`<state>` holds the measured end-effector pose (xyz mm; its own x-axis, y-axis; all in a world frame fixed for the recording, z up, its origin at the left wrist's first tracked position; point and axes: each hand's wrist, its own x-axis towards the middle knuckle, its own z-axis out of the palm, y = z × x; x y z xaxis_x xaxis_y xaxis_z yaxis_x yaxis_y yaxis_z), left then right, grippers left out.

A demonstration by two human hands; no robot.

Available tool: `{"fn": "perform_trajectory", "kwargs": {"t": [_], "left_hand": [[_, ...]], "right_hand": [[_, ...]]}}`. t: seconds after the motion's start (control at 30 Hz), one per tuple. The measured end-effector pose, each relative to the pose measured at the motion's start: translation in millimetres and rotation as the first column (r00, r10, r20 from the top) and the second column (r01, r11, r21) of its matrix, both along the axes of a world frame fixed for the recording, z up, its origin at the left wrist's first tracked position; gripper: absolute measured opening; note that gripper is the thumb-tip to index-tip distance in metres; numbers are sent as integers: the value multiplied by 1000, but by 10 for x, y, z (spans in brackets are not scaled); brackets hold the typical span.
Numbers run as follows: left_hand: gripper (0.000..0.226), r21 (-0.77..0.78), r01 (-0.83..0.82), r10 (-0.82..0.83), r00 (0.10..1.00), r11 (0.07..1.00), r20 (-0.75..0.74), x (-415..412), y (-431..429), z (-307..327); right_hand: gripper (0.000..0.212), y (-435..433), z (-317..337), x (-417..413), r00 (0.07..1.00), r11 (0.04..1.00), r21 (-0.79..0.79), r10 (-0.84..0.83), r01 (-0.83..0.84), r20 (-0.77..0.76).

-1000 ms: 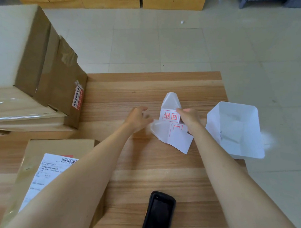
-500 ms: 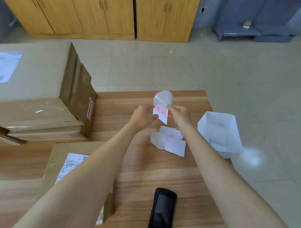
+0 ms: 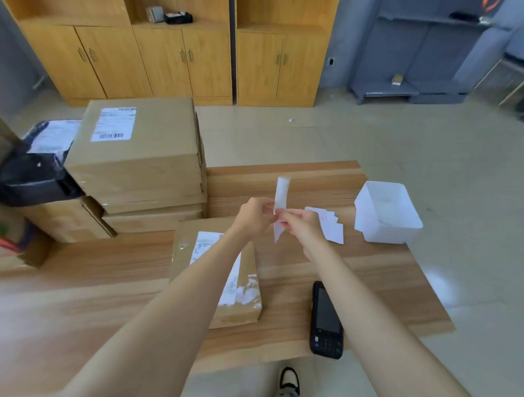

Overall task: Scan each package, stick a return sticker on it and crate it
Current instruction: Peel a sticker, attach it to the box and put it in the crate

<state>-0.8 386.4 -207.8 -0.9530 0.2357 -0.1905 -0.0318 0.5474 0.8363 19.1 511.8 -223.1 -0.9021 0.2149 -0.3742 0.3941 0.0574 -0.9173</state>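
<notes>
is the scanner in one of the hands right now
No, the scanner lies on the table, while the left hand and right hand pinch a sticker sheet.

The table (image 3: pixel 282 273) runs left to right in front of me. A package (image 3: pixel 181 249) lies on it near the middle, under my left forearm. The scanner (image 3: pixel 326 319) lies to the package's right, by the near edge. Beyond the scanner lies a heap of loose stickers (image 3: pixel 333 233), and to their right a tub (image 3: pixel 384 232) stands at the far right corner. My left hand (image 3: pixel 254 216) and right hand (image 3: pixel 302 229) meet above the package's far end, pinching a sticker strip (image 3: pixel 281 193) upright between them. Stacked boxes (image 3: pixel 137 164) fill the far left, with cabinets (image 3: pixel 170 61) behind them.
</notes>
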Motion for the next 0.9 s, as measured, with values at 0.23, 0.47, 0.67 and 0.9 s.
{"fn": "perform_trajectory", "kwargs": {"t": [0.23, 0.47, 0.67, 0.9], "left_hand": [[31, 25, -9, 8, 998, 1000, 54, 448, -317, -8], [20, 20, 6, -6, 1000, 1000, 27, 661, -399, 127], [24, 22, 19, -19, 1000, 1000, 8, 806, -337, 167], [24, 41, 15, -16, 999, 999, 33, 949, -232, 202]], "right_hand": [[23, -263, -32, 493, 1000, 999, 47, 26, -26, 7], [24, -326, 120, 710, 997, 995, 63, 72, -72, 1], [14, -289, 169, 866, 1000, 1000, 12, -1, 0, 26], [30, -169, 194, 996, 998, 999, -26, -20, 22, 62]]}}
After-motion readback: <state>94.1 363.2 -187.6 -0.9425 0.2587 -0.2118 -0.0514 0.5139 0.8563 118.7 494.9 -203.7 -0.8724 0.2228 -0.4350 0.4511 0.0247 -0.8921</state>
